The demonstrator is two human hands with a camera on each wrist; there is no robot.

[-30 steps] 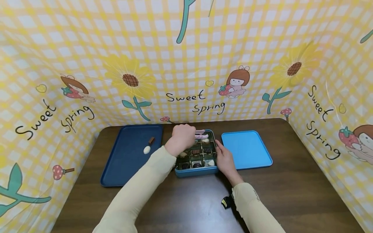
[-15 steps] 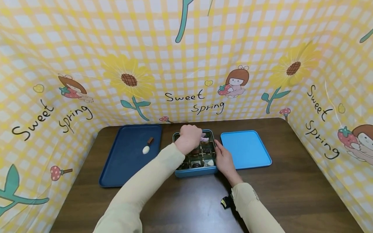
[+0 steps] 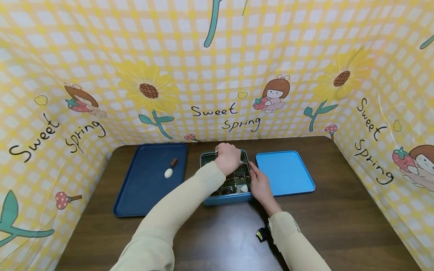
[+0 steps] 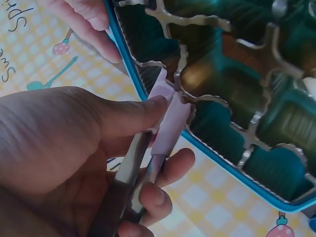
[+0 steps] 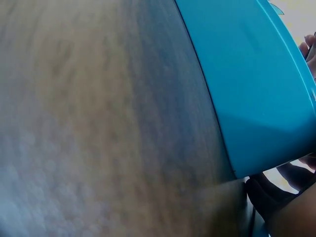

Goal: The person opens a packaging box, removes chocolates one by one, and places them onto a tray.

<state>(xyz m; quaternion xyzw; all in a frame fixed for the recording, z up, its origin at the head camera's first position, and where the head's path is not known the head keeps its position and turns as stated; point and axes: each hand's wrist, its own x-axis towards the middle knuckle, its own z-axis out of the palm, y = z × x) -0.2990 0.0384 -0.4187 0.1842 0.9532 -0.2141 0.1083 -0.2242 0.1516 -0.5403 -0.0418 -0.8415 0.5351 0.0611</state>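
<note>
My left hand (image 3: pixel 228 157) grips tongs (image 4: pixel 170 118) with pale pink tips and metal arms, its thumb pressing on one pink tip. Both tips are close together over the box's far right compartments; whether a piece sits between them cannot be told. The blue box (image 3: pixel 226 199) has gold-edged compartments, several with dark, brown or white chocolates, such as the white chocolate (image 3: pixel 242 188) at front right. The left hand hides part of the box. My right hand (image 3: pixel 261 185) holds the box's right side, its fingers along the wall, also seen low in the right wrist view.
On the left lies a dark blue tray (image 3: pixel 145 188) with a brown chocolate bar (image 3: pixel 174 162) and a white oval piece (image 3: pixel 168 172). A light blue tray (image 3: pixel 288 173) lies right of the box. A patterned cloth (image 3: pixel 217 75) surrounds the table.
My left hand has moved rightward across the box with the tongs, from the back middle toward the far right compartments. My right hand stays at the box's side.
</note>
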